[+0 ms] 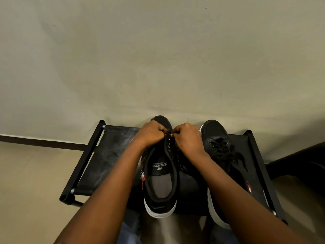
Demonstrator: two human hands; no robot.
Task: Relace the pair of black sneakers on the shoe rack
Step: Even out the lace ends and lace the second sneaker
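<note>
Left hand (149, 132) and right hand (188, 138) both pinch, it seems, the black lace (169, 133) of the black white-soled sneaker (160, 187) on the black fabric shoe rack (109, 155).

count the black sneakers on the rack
2. The left sneaker sits on the rack, with the left hand and right hand pinching its lace. The right sneaker stands beside it, laced, partly behind the forearm. No others visible.

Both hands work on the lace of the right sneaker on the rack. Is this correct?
No. The head view shows the left hand and right hand pinching the lace of the left sneaker on the rack, not the right sneaker.
</note>
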